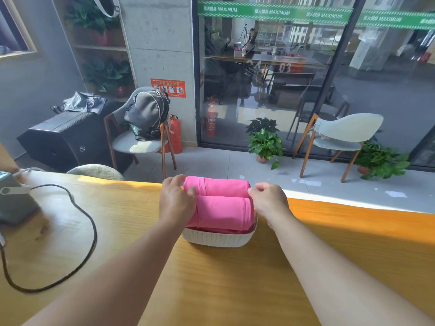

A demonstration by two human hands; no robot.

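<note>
Basket (pixel 217 239) (mostly under pink cloth (pixel 222 209))

Shot from the wearer's head, one wide-angle view. Faced forward and a bit down, across the table (pixel 235 290) toward the glass wall (pixel 270 90). Sat close in: caught both forearms low in frame, with left hand (pixel 175 201), right hand (pixel 268 201), cloth (pixel 221 208) and basket (pixel 216 238) near centre.
</note>
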